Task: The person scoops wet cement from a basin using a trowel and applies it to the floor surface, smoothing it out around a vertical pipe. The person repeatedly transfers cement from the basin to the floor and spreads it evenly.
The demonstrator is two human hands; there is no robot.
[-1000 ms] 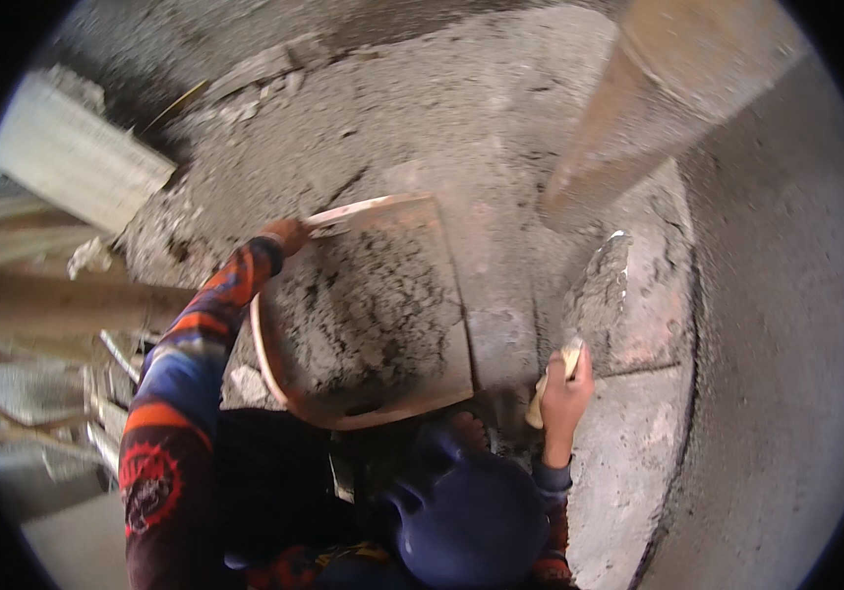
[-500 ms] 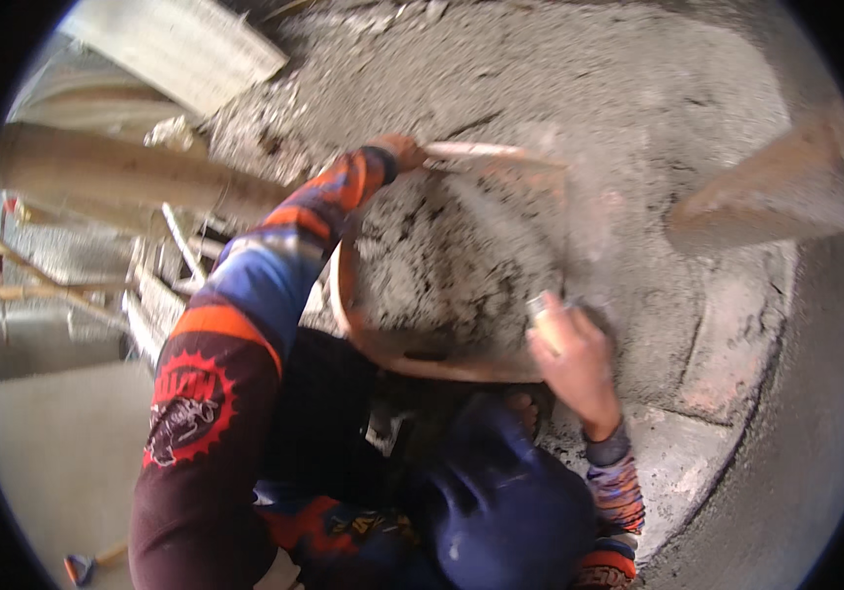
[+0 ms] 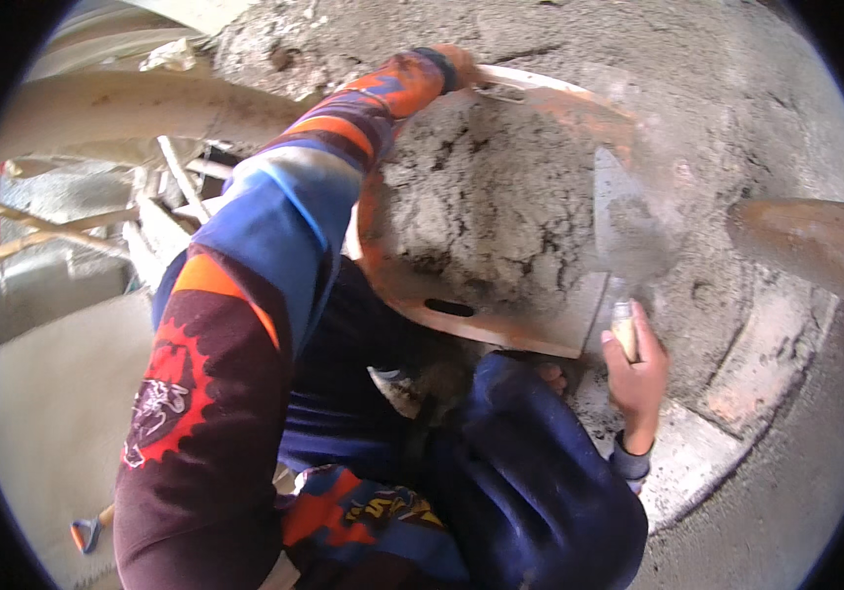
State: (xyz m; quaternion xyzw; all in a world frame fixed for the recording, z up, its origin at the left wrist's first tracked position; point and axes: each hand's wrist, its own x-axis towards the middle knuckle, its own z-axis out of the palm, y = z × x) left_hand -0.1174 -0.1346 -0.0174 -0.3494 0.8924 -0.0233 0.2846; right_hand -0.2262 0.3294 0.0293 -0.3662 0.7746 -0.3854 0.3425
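My left hand (image 3: 456,67) is closed on the far rim of a shallow orange mortar tray (image 3: 495,331), beside the slot in that rim. A lumpy heap of grey wet mortar (image 3: 486,197) fills the tray. At the tray's right side, my right hand (image 3: 640,369) grips the pale handle of a trowel (image 3: 621,211). The trowel's blade points away from me and lies over the tray's open right edge, its right part blurred into the grey mortar around it. My knees are close to the tray's near rim.
Thick poles stand at the left (image 3: 146,110) and right (image 3: 805,241). Rough mortar covers the surface beyond the tray, with a curved wall (image 3: 795,442) along the right. Wooden sticks (image 3: 181,177) lie at the left. An orange-and-black tool handle (image 3: 86,534) shows at lower left.
My right hand has drawn right and slightly toward me, bringing the trowel blade into view at the tray's right edge. My left hand keeps hold of the rim. The whole view has shifted.
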